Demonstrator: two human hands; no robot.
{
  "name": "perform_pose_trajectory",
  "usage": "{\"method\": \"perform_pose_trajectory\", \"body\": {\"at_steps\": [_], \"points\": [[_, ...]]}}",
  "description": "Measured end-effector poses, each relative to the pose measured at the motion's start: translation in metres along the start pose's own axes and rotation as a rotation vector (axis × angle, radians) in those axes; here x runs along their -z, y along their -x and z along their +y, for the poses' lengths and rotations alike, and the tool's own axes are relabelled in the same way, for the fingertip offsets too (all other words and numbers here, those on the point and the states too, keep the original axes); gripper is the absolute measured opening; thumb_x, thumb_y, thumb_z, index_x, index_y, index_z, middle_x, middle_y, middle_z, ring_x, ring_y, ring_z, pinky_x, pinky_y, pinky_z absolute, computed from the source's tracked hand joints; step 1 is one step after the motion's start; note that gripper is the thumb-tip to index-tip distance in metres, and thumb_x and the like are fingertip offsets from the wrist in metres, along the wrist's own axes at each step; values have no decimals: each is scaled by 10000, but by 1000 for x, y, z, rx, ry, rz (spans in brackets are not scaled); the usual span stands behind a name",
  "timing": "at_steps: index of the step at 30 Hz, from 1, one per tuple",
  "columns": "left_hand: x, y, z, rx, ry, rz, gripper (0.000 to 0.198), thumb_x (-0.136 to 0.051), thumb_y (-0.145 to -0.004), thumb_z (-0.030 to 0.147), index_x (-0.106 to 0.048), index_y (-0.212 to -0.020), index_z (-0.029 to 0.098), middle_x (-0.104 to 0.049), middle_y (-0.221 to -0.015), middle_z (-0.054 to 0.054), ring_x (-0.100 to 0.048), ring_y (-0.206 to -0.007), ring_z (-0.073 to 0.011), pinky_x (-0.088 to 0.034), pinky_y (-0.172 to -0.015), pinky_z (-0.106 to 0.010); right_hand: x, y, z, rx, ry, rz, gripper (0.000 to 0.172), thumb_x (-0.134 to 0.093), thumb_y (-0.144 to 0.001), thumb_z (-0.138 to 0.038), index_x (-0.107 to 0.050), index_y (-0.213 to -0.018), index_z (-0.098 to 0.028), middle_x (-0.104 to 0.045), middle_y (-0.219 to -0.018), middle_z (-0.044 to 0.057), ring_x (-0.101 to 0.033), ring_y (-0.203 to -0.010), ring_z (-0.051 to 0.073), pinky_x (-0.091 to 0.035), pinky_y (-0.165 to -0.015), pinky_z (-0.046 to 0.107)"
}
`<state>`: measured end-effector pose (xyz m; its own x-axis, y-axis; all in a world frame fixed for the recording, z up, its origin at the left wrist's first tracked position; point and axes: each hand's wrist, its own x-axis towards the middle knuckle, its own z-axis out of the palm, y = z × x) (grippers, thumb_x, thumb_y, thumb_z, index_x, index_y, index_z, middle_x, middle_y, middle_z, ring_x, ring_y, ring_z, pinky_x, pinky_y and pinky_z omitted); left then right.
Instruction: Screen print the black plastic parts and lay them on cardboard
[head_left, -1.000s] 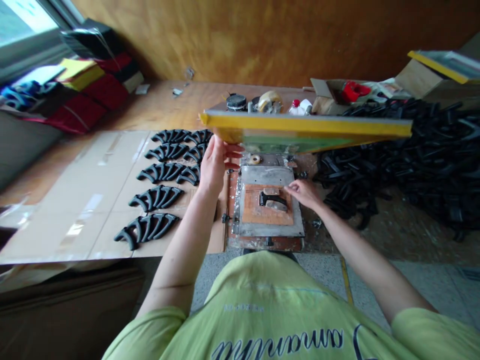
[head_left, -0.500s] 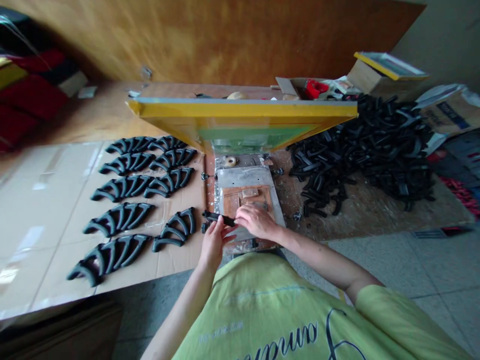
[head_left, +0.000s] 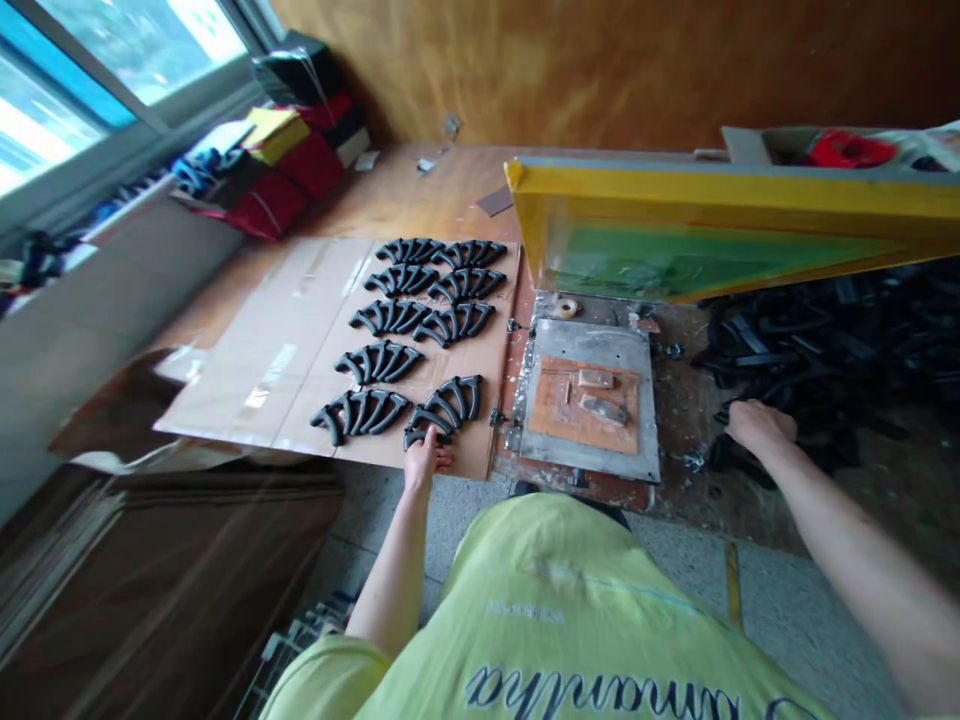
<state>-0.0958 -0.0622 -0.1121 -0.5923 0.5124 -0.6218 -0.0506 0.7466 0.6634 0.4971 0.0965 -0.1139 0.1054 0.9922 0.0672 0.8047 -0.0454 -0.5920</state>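
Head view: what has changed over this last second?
The black arched piece has left the orange board; the left hand has brought it to the cardboard, and its fingers rest at it beside the lowest right-hand group. The right hand has moved right to the heap of black pieces. The yellow screen frame stays raised, and the laid-out rows stay in place.

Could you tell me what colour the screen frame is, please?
The frame is yellow; head view.
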Motion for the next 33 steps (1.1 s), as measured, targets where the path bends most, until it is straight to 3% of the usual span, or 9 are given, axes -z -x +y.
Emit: {"method": "perform_pose_trajectory", "body": {"at_steps": [3, 5, 6, 9, 12, 14, 21, 27, 33], "points": [[6, -7, 9, -8, -89, -2, 386, -526, -871, 552, -548, -714, 200, -631, -564, -81, -645, -541, -221, -526, -534, -327, 11, -2, -36, -208, 459, -117, 323, -681, -661, -357, -420, -480, -300, -423, -467, 60, -639, -644, 359, -449, -652, 633], [11, -4, 14, -23, -161, 20, 405, -536, -852, 578, -574, -706, 202, -640, -593, -99, -674, -640, -271, -531, -589, -366, 24, -1, -64, -130, 606, -127, 98, -631, -709, -206, -593, -651, -275, -588, -606, 153, -667, -702, 380, -464, -631, 579], [12, -1, 16, -48, -203, 49, 409, -536, -847, 586, -595, -726, 200, -662, -652, -118, -687, -727, -298, -535, -639, -389, 31, 0, -79, -63, 614, -88, 116, -610, -733, -168, -657, -789, -258, -645, -704, 191, -678, -742, 384, -472, -649, 563], [0, 16, 22, -305, -422, 241, 404, -521, -866, 558, -667, -951, 191, -699, -1028, -178, -631, -1073, -343, -500, -874, -453, 37, 10, -124, 127, 385, 79, 347, -589, -790, -187, -670, -1125, -226, -710, -980, 198, -692, -887, 353, -514, -789, 520], [-28, 34, 27, -559, -685, 375, 508, -508, -887, 535, -610, -1268, 215, -555, -1393, -166, -503, -1260, -352, -438, -992, -491, 16, 24, -162, 276, -16, 96, 313, -580, -812, -243, -687, -1106, -224, -718, -1086, 108, -691, -951, 267, -551, -866, 437], [-47, 40, 29, -534, -786, 371, 570, -508, -888, 557, -561, -1361, 244, -471, -1494, -139, -449, -1306, -362, -443, -979, -509, -9, 34, -179, 305, -197, 56, 258, -588, -820, -273, -709, -1039, -210, -726, -1075, 84, -690, -963, 239, -565, -870, 409], [-81, 35, 40, -400, -864, 422, 680, -462, -886, 640, -543, -1373, 171, -440, -1493, -202, -443, -1273, -407, -432, -948, -562, -73, 58, -186, 427, -311, -41, 219, -562, -885, -270, -720, -1027, -213, -735, -1078, 78, -690, -1002, 227, -555, -930, 420], [-87, 32, 52, -327, -832, 483, 558, -512, -883, 563, -618, -1231, 140, -532, -1371, -214, -492, -1198, -396, -444, -897, -516, -81, 61, -186, 540, -110, 30, 242, -514, -927, -249, -727, -1038, -215, -701, -1058, 92, -677, -968, 231, -559, -866, 388], [-73, 38, 57, -318, -799, 384, 492, -579, -835, 528, -679, -1165, 178, -610, -1289, -159, -538, -1155, -368, -454, -879, -468, -85, 60, -176, 627, -77, 15, 232, -500, -964, -289, -714, -1020, -216, -673, -1096, 95, -663, -1002, 231, -554, -876, 380]]}}
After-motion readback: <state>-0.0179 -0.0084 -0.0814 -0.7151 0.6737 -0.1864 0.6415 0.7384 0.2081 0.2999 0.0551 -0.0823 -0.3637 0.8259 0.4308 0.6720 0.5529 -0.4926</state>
